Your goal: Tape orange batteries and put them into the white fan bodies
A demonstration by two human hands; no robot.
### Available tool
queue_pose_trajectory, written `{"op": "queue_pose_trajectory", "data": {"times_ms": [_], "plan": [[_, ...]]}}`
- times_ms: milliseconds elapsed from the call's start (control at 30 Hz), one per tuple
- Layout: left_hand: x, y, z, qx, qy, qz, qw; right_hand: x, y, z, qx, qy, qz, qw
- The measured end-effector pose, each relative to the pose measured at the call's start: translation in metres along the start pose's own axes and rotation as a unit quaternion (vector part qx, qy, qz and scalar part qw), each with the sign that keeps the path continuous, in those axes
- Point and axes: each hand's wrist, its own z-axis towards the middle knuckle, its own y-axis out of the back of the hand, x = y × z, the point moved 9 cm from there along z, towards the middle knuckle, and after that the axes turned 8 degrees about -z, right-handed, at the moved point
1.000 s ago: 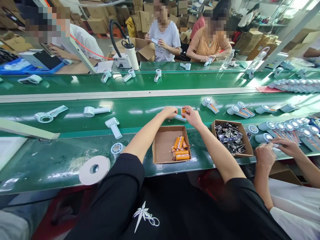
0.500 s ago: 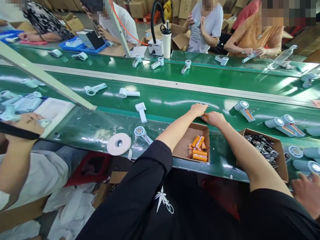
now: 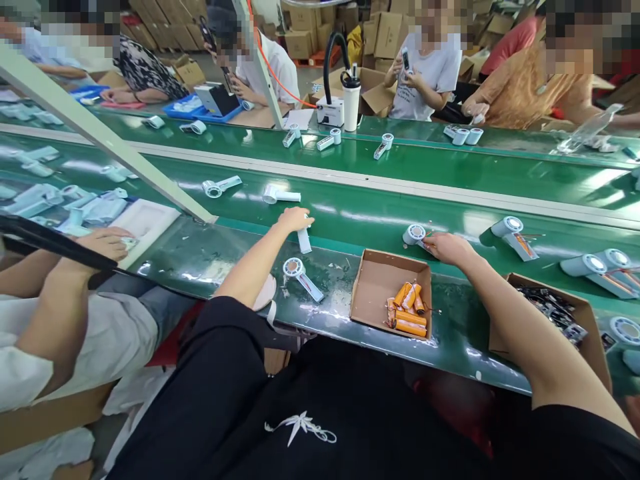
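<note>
My left hand (image 3: 296,220) is closed on the head of a light blue handheld fan (image 3: 304,241) at the near edge of the green belt. Farther right, my right hand (image 3: 447,248) pinches the handle end of another fan (image 3: 415,234), whose round head points left. Between my arms stands a cardboard box (image 3: 373,277) with several orange batteries (image 3: 411,323) in its right part. A further fan (image 3: 293,268) lies on the near ledge, just in front of my left hand.
A carton (image 3: 500,333) of small electronic parts stands under my right forearm. More fans lie along the belt (image 3: 350,227). A slanted metal post (image 3: 125,147) rises at the left. A co-worker's hand (image 3: 107,243) is by a white tray (image 3: 147,227). People sit across the belt.
My hands have moved apart. My left hand has gone left onto a fan, while my right hand has moved slightly right; the fan at it now shows. The view has shifted, too.
</note>
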Motion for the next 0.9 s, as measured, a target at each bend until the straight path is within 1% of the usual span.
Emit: {"op": "queue_pose_trajectory", "data": {"times_ms": [33, 67, 100, 167, 267, 333, 400, 467, 533, 633, 667, 733, 800, 833, 900], "plan": [[0.022, 0.005, -0.002, -0.004, 0.021, -0.003, 1.000, -0.002, 0.000, -0.001, -0.007, -0.002, 0.004, 1.000], [0.039, 0.009, -0.004, -0.014, 0.039, -0.006, 0.999, -0.004, -0.001, -0.002, -0.015, -0.006, 0.009, 1.000], [0.053, 0.014, -0.005, -0.032, 0.055, -0.009, 0.998, -0.006, -0.002, -0.003, -0.023, -0.011, 0.013, 1.000], [0.076, 0.025, -0.004, -0.087, 0.083, -0.014, 0.993, -0.009, -0.006, -0.006, -0.034, -0.022, 0.019, 0.999], [0.102, 0.042, 0.000, -0.162, 0.113, -0.022, 0.980, -0.012, -0.012, -0.010, -0.040, -0.042, 0.025, 0.998], [0.116, 0.049, 0.003, -0.190, 0.124, -0.023, 0.974, -0.014, -0.014, -0.014, -0.049, -0.054, 0.031, 0.997], [0.125, 0.051, 0.005, -0.210, 0.129, -0.020, 0.969, -0.016, -0.014, -0.016, -0.064, -0.057, 0.037, 0.996], [0.128, 0.051, 0.008, -0.220, 0.122, -0.015, 0.968, -0.017, -0.015, -0.017, -0.073, -0.056, 0.041, 0.995], [0.121, 0.049, 0.016, -0.206, 0.080, 0.006, 0.975, -0.021, -0.018, -0.017, -0.071, -0.062, 0.047, 0.994], [0.103, 0.043, 0.039, -0.134, -0.001, 0.069, 0.989, -0.027, -0.021, -0.018, -0.063, -0.073, 0.054, 0.994], [0.101, 0.041, 0.048, -0.103, -0.013, 0.086, 0.991, -0.028, -0.021, -0.018, -0.062, -0.075, 0.055, 0.994], [0.101, 0.039, 0.065, -0.046, -0.015, 0.103, 0.994, -0.029, -0.021, -0.019, -0.062, -0.077, 0.056, 0.993], [0.100, 0.037, 0.078, -0.001, -0.019, 0.109, 0.994, -0.029, -0.022, -0.021, -0.060, -0.079, 0.052, 0.994], [0.099, 0.036, 0.082, 0.014, -0.027, 0.111, 0.993, -0.029, -0.022, -0.021, -0.057, -0.079, 0.049, 0.994], [0.094, 0.035, 0.085, 0.024, -0.048, 0.116, 0.992, -0.029, -0.022, -0.022, -0.052, -0.081, 0.042, 0.994]]}}
